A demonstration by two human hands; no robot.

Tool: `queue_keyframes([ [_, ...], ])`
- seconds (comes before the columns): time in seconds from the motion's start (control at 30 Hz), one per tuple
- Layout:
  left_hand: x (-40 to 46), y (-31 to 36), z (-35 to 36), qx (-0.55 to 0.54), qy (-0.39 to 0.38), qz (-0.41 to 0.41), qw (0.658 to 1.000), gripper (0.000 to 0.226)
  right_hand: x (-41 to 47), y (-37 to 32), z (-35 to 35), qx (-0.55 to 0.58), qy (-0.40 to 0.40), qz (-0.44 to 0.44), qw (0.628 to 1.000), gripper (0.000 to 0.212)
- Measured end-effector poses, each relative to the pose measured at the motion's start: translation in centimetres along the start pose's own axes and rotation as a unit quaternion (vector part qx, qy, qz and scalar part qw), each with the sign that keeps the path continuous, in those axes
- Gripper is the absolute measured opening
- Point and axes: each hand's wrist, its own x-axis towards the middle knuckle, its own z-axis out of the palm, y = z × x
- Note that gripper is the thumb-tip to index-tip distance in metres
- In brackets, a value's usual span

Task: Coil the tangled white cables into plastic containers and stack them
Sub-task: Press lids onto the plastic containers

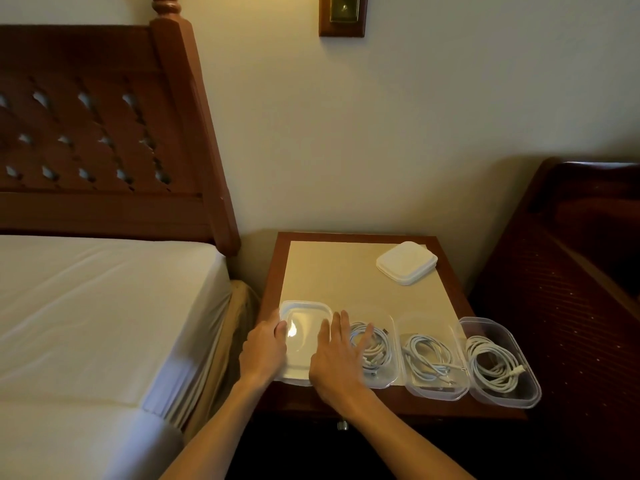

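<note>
Dim lamplight fell on the nightstand (349, 271) at lower centre, wedged between the bed (86, 306) on the left and dark furniture on the right. Four clear containers (429, 362) sat in a row along its near edge; three of them held coiled white cables (491, 367). My left hand (265, 348) rested against the leftmost container (304, 318), thumb on its rim, and my right hand (337, 355) lay flat with fingers spread across its lid. Whether that one held a cable I could not tell through the glare. I judged these tubs light, thin-walled and slick, best gripped by both short sides. A stack of white lids (407, 262) waited at the far right corner.
</note>
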Motion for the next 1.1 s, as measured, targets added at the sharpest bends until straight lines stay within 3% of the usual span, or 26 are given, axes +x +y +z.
queue_keyframes([
  [0.17,-0.3,-0.3,0.0,-0.115,-0.033,-0.039,0.992,0.041,-0.2,-0.4,-0.2,-0.010,-0.018,0.002,1.000,0.074],
  [0.37,0.1,-1.4,-0.2,-0.052,0.019,-0.021,0.998,0.047,0.1,-0.6,-0.1,-0.005,-0.007,-0.053,0.999,0.074],
  [0.53,1.0,-3.1,-0.8,-0.002,-0.006,-0.002,1.000,0.047,1.6,-1.9,-0.5,0.049,0.025,-0.059,0.997,0.053],
  [0.83,0.1,-2.9,-1.2,-0.025,-0.043,0.081,0.995,0.046,3.1,-1.7,0.8,-0.019,-0.012,-0.090,0.996,0.065],
  [1.0,-0.8,-0.6,-2.6,-0.066,-0.058,0.086,0.992,0.080,3.1,-1.7,0.6,-0.009,-0.036,-0.082,0.996,0.066],
  [1.1,-0.6,-1.0,-2.3,-0.050,-0.054,0.065,0.995,0.074,3.1,-1.8,0.7,-0.015,-0.041,-0.077,0.996,0.067],
])
